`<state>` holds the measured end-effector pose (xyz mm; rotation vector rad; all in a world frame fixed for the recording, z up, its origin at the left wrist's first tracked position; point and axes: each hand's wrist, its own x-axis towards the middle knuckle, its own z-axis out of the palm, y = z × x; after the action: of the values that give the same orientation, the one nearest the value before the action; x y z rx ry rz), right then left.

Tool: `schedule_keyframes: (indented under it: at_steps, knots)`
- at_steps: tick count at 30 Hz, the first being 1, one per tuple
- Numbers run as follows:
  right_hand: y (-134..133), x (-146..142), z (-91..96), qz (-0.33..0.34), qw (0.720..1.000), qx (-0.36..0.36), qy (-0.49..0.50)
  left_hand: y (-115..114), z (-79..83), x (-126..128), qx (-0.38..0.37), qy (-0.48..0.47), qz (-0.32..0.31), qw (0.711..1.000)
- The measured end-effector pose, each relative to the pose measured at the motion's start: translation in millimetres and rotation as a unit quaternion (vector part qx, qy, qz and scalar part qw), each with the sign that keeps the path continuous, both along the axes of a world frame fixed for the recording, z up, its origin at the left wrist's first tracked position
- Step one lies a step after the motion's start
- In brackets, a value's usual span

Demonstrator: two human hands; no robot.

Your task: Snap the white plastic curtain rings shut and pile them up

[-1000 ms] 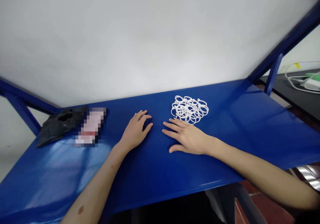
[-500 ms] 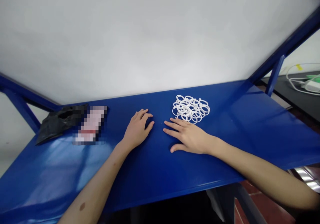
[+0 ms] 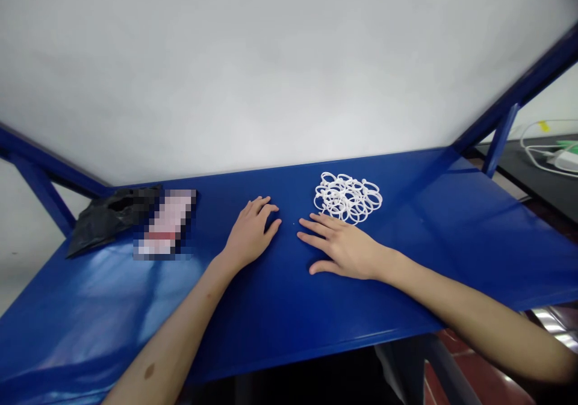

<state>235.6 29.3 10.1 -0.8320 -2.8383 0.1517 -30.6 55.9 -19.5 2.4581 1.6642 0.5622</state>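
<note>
My left hand (image 3: 249,230) rests palm down on the blue table (image 3: 289,327), fingers apart and holding nothing. Across a small gap, my right hand (image 3: 350,247) lies flat with its fingers spread, also without anything in it. Just beyond the right hand's fingers is a loose pile of thin white rings (image 3: 347,197), several of them overlapping, with small round knobs on them. The right fingers come close to the pile's near edge; whether they touch it I cannot tell.
To the left lie a crumpled black plastic bag (image 3: 108,215) and a blurred-out pinkish flat object (image 3: 169,218). Blue frame bars (image 3: 43,191) rise at both table ends, and a white wall (image 3: 271,74) stands behind. White cables (image 3: 546,155) lie on a dark surface at right.
The view has shifted very slightly. Both hands and the white rings keep their places on the table.
</note>
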Motion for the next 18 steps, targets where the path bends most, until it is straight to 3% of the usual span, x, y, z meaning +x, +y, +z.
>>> schedule_keyframes:
  at_steps: [18]
  knots:
    - [-0.6,-0.2,-0.5,-0.002,1.000,-0.002,-0.013,0.6,-0.1,0.1,-0.003,0.012,0.002,1.000]
